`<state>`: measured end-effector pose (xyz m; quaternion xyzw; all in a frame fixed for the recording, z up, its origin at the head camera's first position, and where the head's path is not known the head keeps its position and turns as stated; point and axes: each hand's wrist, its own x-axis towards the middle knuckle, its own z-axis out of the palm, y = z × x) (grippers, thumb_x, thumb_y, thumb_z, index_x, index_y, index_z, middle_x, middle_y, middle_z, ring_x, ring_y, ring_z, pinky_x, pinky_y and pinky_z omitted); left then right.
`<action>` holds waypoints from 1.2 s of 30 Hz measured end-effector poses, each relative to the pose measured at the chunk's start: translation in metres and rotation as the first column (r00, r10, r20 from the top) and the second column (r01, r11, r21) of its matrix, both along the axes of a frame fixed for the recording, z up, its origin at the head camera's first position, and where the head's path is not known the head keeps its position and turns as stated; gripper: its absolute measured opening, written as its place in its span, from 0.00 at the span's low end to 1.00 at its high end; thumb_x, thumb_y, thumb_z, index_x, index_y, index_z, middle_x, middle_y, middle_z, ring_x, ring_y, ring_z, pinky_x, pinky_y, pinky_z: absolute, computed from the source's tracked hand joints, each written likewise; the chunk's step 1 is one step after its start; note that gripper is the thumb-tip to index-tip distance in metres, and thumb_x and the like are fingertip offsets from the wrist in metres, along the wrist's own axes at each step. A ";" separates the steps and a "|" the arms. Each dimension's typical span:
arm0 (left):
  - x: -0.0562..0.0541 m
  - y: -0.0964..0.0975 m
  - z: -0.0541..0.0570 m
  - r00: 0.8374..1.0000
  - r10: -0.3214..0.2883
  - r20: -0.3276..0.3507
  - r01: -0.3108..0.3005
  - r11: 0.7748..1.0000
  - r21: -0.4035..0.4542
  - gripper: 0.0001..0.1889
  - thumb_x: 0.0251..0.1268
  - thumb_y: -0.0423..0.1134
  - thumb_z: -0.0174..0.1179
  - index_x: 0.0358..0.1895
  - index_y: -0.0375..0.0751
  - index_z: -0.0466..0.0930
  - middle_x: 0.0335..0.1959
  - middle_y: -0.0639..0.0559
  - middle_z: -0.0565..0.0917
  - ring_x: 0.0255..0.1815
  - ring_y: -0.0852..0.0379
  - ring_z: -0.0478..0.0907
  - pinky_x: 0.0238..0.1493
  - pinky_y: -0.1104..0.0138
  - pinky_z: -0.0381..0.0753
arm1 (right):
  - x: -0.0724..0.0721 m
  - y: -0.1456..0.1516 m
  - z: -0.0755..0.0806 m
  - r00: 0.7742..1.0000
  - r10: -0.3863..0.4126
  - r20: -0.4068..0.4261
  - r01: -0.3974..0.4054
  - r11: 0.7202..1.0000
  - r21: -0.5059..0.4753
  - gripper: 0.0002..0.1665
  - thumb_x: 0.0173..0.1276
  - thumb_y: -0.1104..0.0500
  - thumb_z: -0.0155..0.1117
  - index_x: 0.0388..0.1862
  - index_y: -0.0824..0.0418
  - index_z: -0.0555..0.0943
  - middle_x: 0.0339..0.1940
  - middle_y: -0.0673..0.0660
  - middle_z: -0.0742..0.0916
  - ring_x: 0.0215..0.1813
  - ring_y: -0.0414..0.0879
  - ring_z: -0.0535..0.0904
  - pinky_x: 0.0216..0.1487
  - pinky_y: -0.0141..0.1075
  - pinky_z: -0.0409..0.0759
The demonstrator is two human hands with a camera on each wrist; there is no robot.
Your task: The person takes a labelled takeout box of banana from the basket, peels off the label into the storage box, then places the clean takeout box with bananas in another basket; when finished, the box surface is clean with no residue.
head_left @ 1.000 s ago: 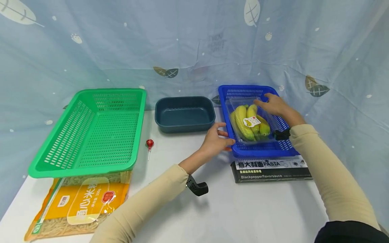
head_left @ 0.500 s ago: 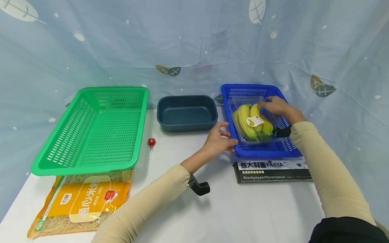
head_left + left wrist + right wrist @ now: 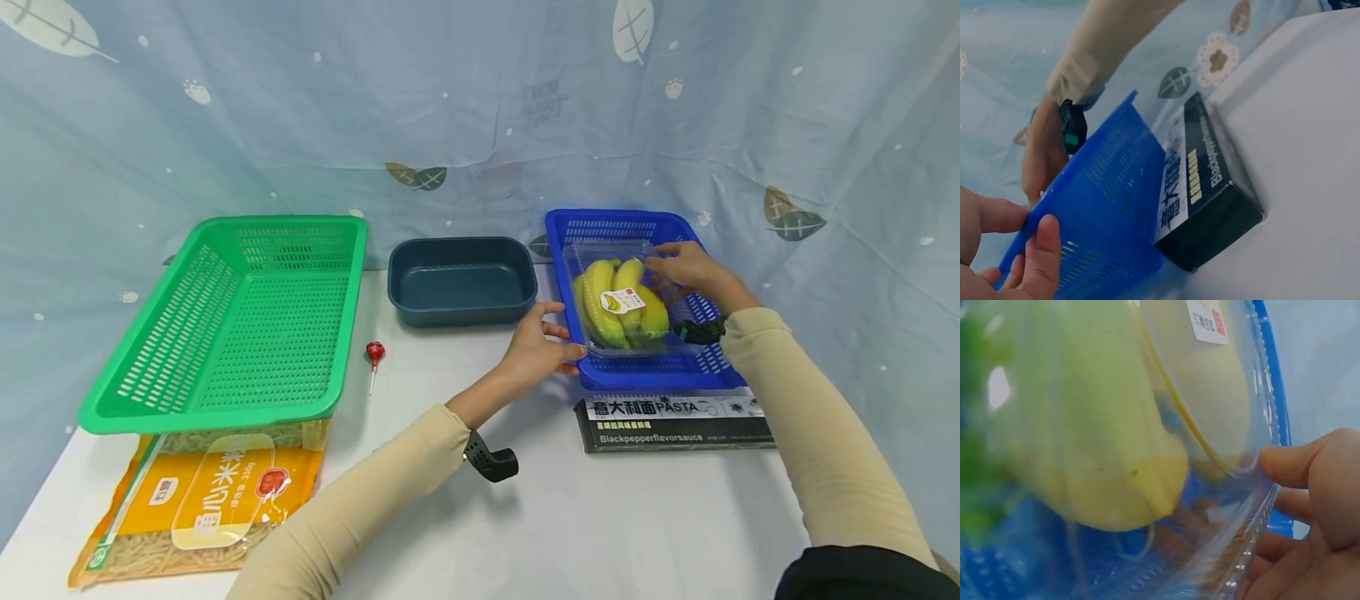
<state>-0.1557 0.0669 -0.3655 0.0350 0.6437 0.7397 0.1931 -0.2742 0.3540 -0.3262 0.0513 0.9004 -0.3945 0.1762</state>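
My left hand (image 3: 531, 348) pinches the near left rim of a blue basket (image 3: 622, 377); in the left wrist view, the thumb and fingers lie on either side of that rim. Inside the basket is a clear plastic box of bananas (image 3: 615, 307) with a white label. My right hand (image 3: 688, 271) grips this box at its far right edge. From the right wrist, its thumb (image 3: 1291, 464) is seen on the box's edge, with the other fingers around the side and partly hidden. Whether the box touches the basket floor, I cannot tell.
A black pasta box (image 3: 675, 427) lies in front of the blue basket. A dark blue dish (image 3: 462, 317) stands to its left. Farther left are a red lollipop (image 3: 374, 353), a green basket (image 3: 347, 325) and an orange noodle bag (image 3: 198, 508) partly under it. A curtain (image 3: 480, 108) hangs behind.
My right hand's fingers have closed onto the edge of the banana box, after lying more spread over its far right corner. My left hand has stayed on the basket rim.
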 end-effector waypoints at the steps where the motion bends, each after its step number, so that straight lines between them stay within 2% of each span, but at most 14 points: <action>1: 0.000 0.000 0.000 1.000 0.000 0.001 0.000 1.000 0.002 0.38 0.54 0.19 0.69 0.69 0.41 0.66 0.42 0.43 0.75 0.23 0.51 0.82 0.31 0.59 0.87 | 0.001 0.001 0.000 1.000 -0.006 -0.006 0.006 1.000 -0.008 0.41 0.81 0.51 0.48 0.81 0.69 0.47 0.64 0.79 0.73 0.59 0.68 0.78 0.44 0.52 0.85; 5: 0.000 0.001 0.001 1.000 0.001 0.004 -0.001 1.000 0.007 0.38 0.54 0.19 0.69 0.69 0.41 0.65 0.42 0.43 0.75 0.24 0.51 0.82 0.30 0.60 0.87 | 0.006 0.003 0.001 0.998 -0.047 -0.042 0.046 0.998 -0.040 0.40 0.81 0.52 0.48 0.80 0.70 0.47 0.65 0.80 0.72 0.61 0.69 0.76 0.44 0.51 0.85; 8: 0.000 0.001 0.002 1.000 0.001 0.010 -0.001 1.000 0.009 0.39 0.54 0.19 0.68 0.70 0.40 0.65 0.42 0.43 0.76 0.24 0.51 0.82 0.30 0.60 0.87 | 0.010 0.005 0.004 0.991 -0.096 -0.091 0.089 0.993 -0.074 0.39 0.81 0.53 0.48 0.80 0.70 0.48 0.65 0.80 0.72 0.58 0.67 0.78 0.43 0.51 0.86; 13: 0.000 -0.001 0.003 1.000 0.003 0.021 -0.003 1.000 0.010 0.39 0.55 0.19 0.68 0.70 0.41 0.65 0.43 0.43 0.76 0.26 0.51 0.82 0.32 0.59 0.87 | 0.015 0.009 0.010 0.971 -0.155 -0.184 0.140 0.986 -0.092 0.40 0.81 0.50 0.48 0.80 0.69 0.50 0.63 0.79 0.74 0.49 0.56 0.84 0.40 0.48 0.86; 16: 0.000 -0.004 0.004 1.000 -0.007 0.010 0.007 1.000 -0.016 0.38 0.56 0.21 0.69 0.70 0.41 0.65 0.44 0.42 0.76 0.31 0.47 0.84 0.33 0.58 0.87 | 0.017 0.011 0.015 0.953 -0.200 -0.226 0.176 0.977 -0.123 0.41 0.80 0.49 0.49 0.81 0.68 0.50 0.64 0.78 0.74 0.43 0.48 0.85 0.38 0.46 0.87; 20: -0.001 -0.010 0.007 1.000 -0.025 -0.018 0.024 0.997 -0.069 0.37 0.59 0.28 0.71 0.71 0.40 0.64 0.48 0.42 0.77 0.44 0.38 0.84 0.36 0.59 0.87 | 0.019 0.013 0.023 0.914 -0.294 -0.281 0.238 0.947 -0.217 0.40 0.78 0.51 0.51 0.80 0.68 0.52 0.58 0.75 0.77 0.34 0.38 0.84 0.34 0.43 0.87; 22: -0.001 -0.013 0.010 0.999 -0.023 -0.041 0.018 0.995 -0.103 0.37 0.59 0.32 0.72 0.71 0.40 0.65 0.51 0.42 0.78 0.47 0.39 0.83 0.38 0.59 0.86 | 0.022 0.011 0.029 0.891 -0.332 -0.310 0.260 0.932 -0.251 0.40 0.78 0.52 0.52 0.79 0.69 0.54 0.56 0.73 0.77 0.31 0.36 0.84 0.32 0.42 0.87; 25: 0.001 -0.017 0.016 0.996 -0.018 -0.082 0.005 0.989 -0.148 0.36 0.58 0.37 0.73 0.70 0.43 0.66 0.55 0.42 0.77 0.50 0.46 0.81 0.44 0.58 0.85 | 0.028 0.007 0.038 0.860 -0.374 -0.346 0.287 0.917 -0.278 0.39 0.77 0.52 0.52 0.78 0.70 0.56 0.55 0.72 0.77 0.29 0.36 0.84 0.30 0.40 0.86; 27: 0.003 -0.019 0.019 0.993 -0.016 -0.115 -0.006 0.982 -0.188 0.37 0.58 0.40 0.74 0.70 0.45 0.66 0.58 0.43 0.76 0.52 0.51 0.79 0.49 0.57 0.83 | 0.034 0.004 0.044 0.850 -0.385 -0.361 0.293 0.913 -0.283 0.39 0.77 0.51 0.52 0.78 0.71 0.56 0.57 0.73 0.75 0.30 0.35 0.84 0.30 0.39 0.86; 30: 0.005 -0.021 0.024 0.987 -0.019 -0.158 -0.019 0.972 -0.233 0.40 0.58 0.46 0.73 0.72 0.47 0.64 0.62 0.43 0.74 0.59 0.51 0.75 0.55 0.56 0.79 | 0.041 -0.001 0.052 0.840 -0.395 -0.371 0.301 0.909 -0.287 0.40 0.77 0.50 0.52 0.79 0.69 0.56 0.55 0.72 0.76 0.29 0.35 0.83 0.29 0.37 0.86; 33: 0.007 -0.023 0.028 0.982 -0.018 -0.187 -0.032 0.966 -0.258 0.44 0.58 0.51 0.73 0.75 0.48 0.60 0.66 0.45 0.71 0.65 0.49 0.71 0.58 0.56 0.77 | 0.049 -0.006 0.060 0.835 -0.410 -0.367 0.314 0.903 -0.295 0.40 0.77 0.49 0.53 0.79 0.67 0.57 0.49 0.65 0.78 0.30 0.35 0.84 0.28 0.36 0.86; 36: 0.009 -0.023 0.032 0.980 -0.015 -0.200 -0.038 0.965 -0.258 0.49 0.58 0.56 0.72 0.79 0.51 0.54 0.70 0.46 0.69 0.69 0.50 0.68 0.61 0.55 0.76 | 0.058 -0.014 0.067 0.827 -0.431 -0.361 0.312 0.886 -0.343 0.39 0.77 0.50 0.55 0.79 0.66 0.58 0.40 0.55 0.81 0.30 0.37 0.85 0.27 0.35 0.85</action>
